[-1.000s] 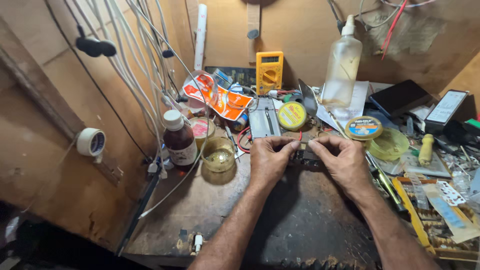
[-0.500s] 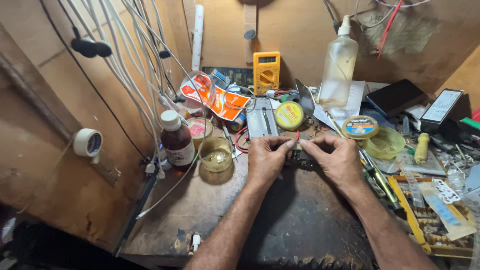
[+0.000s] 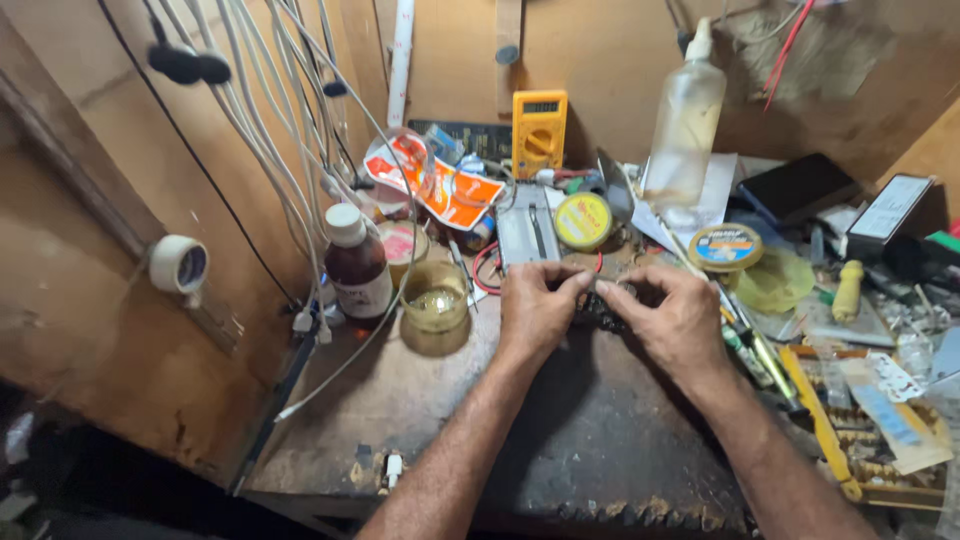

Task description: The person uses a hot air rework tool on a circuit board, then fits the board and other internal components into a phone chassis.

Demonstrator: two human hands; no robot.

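Both my hands meet over the middle of a worn dark workbench (image 3: 400, 400). My left hand (image 3: 535, 310) and my right hand (image 3: 675, 320) pinch a small dark part (image 3: 603, 312) between their fingertips; most of it is hidden by the fingers. A red wire (image 3: 484, 272) loops just left of my left hand. Right behind the hands lies a grey metal holder (image 3: 527, 235), with a round yellow tin (image 3: 583, 221) beside it.
A brown bottle with a white cap (image 3: 356, 264) and a glass jar (image 3: 434, 302) stand at left. A yellow multimeter (image 3: 539, 131) and a clear squeeze bottle (image 3: 684, 125) stand at the back. White cables (image 3: 290, 150) hang at left; tools and clutter (image 3: 860, 330) crowd the right.
My hands stay together on the small part with only slight finger movement. The view has shifted a little.
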